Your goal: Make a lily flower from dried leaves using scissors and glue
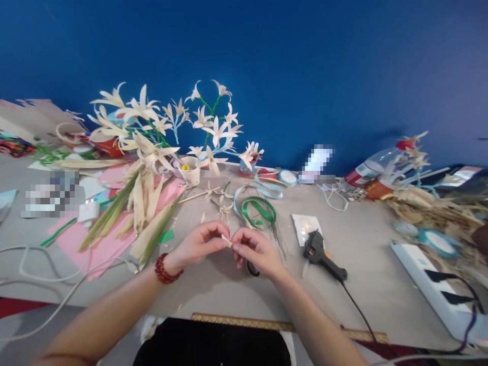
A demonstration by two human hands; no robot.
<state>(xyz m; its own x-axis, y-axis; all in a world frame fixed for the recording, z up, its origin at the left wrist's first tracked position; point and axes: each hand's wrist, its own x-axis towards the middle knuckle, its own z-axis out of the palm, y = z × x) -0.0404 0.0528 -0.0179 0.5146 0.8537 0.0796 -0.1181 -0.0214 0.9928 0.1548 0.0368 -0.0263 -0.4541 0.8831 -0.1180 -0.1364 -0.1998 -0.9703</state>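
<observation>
Above table, pale piece between fingers.

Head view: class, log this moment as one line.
left hand: pinching pale piece | right hand: fingertips at same piece | glue gun: on table | green ribbon: coiled

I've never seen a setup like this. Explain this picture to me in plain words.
There is no robot here: the picture comes from a camera worn on someone's head, looking forward and down. You see that person's own bare left hand, with a red beaded bracelet at the wrist, and right hand, meeting over the grey table and holding a small pale piece between them. On the table lie green ribbon, a black glue gun and a white power strip. Pale flowers stand behind, before a blue wall.
</observation>
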